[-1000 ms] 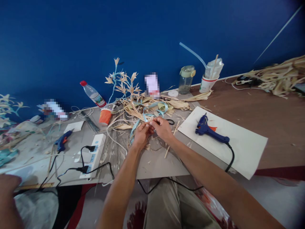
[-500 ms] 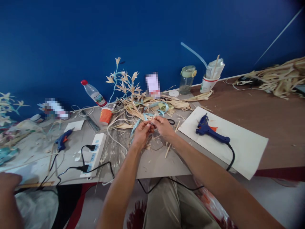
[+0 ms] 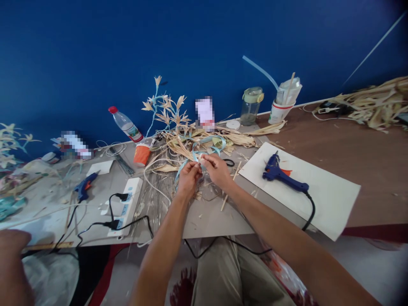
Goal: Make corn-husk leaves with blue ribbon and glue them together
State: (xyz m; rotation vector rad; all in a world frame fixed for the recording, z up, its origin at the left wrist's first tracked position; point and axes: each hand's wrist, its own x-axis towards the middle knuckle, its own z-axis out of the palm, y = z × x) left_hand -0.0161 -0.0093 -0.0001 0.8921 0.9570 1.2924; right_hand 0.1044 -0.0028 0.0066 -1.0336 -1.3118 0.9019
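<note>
My left hand (image 3: 189, 177) and my right hand (image 3: 217, 171) meet over the middle of the table, fingers pinched together. A small pale piece (image 3: 201, 158), looking like dried husk, shows at the fingertips of my right hand. What my left fingertips pinch is too small to make out. Just beyond both hands lies a heap of dried husk strips (image 3: 178, 144), with light blue ribbon (image 3: 219, 144) looped over it. Behind the heap rises a branched stem of husk flowers (image 3: 164, 106), wrapped in light blue.
On the right a blue glue gun (image 3: 283, 174) rests on a white board (image 3: 331, 193). To the left are a power strip (image 3: 131, 199), another glue gun (image 3: 84, 187), an orange cup (image 3: 142, 154) and a leaning bottle (image 3: 126, 125). Another person's arm (image 3: 14, 263) enters at lower left.
My fingertips have drawn slightly apart, and the pale piece shows more at my right fingers. The other person's arm at lower left has shifted slightly.
</note>
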